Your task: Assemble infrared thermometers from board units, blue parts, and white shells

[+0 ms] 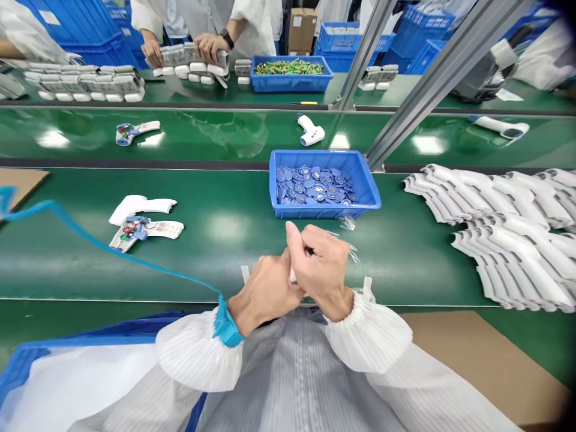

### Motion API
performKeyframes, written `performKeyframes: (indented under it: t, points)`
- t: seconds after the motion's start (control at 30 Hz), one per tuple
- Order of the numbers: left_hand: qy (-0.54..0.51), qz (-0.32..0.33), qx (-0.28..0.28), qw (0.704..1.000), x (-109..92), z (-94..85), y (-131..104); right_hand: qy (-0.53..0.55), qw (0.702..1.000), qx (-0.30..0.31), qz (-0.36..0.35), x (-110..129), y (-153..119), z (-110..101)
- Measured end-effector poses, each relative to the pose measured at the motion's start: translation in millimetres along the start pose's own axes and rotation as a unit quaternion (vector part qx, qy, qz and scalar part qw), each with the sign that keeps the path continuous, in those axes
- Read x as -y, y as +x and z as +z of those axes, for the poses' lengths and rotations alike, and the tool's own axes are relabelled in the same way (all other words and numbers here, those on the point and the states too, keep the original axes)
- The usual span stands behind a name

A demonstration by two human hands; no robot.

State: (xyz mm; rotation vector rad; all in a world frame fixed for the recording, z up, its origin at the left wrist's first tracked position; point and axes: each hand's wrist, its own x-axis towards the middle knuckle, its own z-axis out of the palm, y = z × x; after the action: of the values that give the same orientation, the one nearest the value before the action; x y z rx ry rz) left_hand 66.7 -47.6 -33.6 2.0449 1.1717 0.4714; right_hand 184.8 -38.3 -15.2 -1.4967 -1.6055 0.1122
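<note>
My left hand and my right hand are closed and pressed together in front of my chest, over the near edge of the bench. Between them a small bit of a white part shows; the fingers hide the rest, so its kind is unclear. A blue wrist strap with a coiled cord circles my left wrist. Just beyond my hands stands a blue bin of small blue oval plastic pieces. To the left lie a white gun-shaped thermometer shell and an opened half with wires and blue parts.
Stacked white shell halves fill the right side. Thin clear strips lie by the bin. Gun-shaped units sit on the green belt beyond. A metal post slants across. Opposite, a co-worker's hands touch a row of parts.
</note>
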Motion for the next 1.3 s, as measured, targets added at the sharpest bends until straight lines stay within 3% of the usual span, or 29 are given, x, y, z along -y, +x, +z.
performKeyframes:
  t: [0.13, 0.23, 0.37, 0.5, 0.6, 0.67, 0.73, 0.83, 0.93, 1.07, 1.17, 1.23, 1.3]
  points:
    - [-0.111, -0.03, 0.029, 0.993, 4, -8.1, -1, -0.024, 0.993, 0.093, 0.069, -8, 4, -7]
    - [-0.064, -0.043, 0.002, 0.997, 3, 1.4, -4, -0.073, 0.987, 0.112, 0.086, -14, 0, -3]
    - [-0.028, -0.063, -0.045, 0.997, -3, 8.6, -7, -0.045, 0.988, 0.123, 0.082, -12, 3, -3]
    - [-0.032, -0.091, -0.014, 0.995, 7, -28.2, -13, 0.002, 0.979, 0.191, 0.067, -29, 45, -16]
    - [0.028, -0.105, -0.034, 0.994, 24, -62.1, -19, -0.107, 0.966, 0.236, 0.002, -63, 96, -17]
    - [0.101, -0.087, -0.073, 0.988, 32, -72.7, -17, -0.127, 0.946, 0.294, -0.04, -88, 126, -9]
    - [0.217, -0.047, -0.083, 0.971, 34, -71.9, -9, -0.126, 0.927, 0.347, -0.063, -106, 145, 4]
    - [0.377, 0.008, -0.026, 0.926, 26, -59.8, 9, -0.136, 0.91, 0.382, -0.08, -117, 157, 24]
    - [0.411, 0.004, -0.011, 0.912, 21, -52.4, 21, -0.135, 0.911, 0.379, -0.093, -116, 159, 37]
    - [0.322, -0.057, -0.089, 0.941, 25, -62.2, 17, -0.11, 0.929, 0.341, -0.096, -112, 162, 44]
    - [0.116, -0.149, -0.156, 0.97, 31, -72.6, 7, -0.074, 0.952, 0.287, -0.076, -103, 160, 37]
    - [-0.044, -0.188, -0.149, 0.97, 31, -74.2, 3, -0.048, 0.964, 0.257, -0.053, -92, 151, 26]
    - [-0.16, -0.186, -0.109, 0.963, 28, -71.0, 0, -0.001, 0.97, 0.243, -0.03, -80, 137, 11]
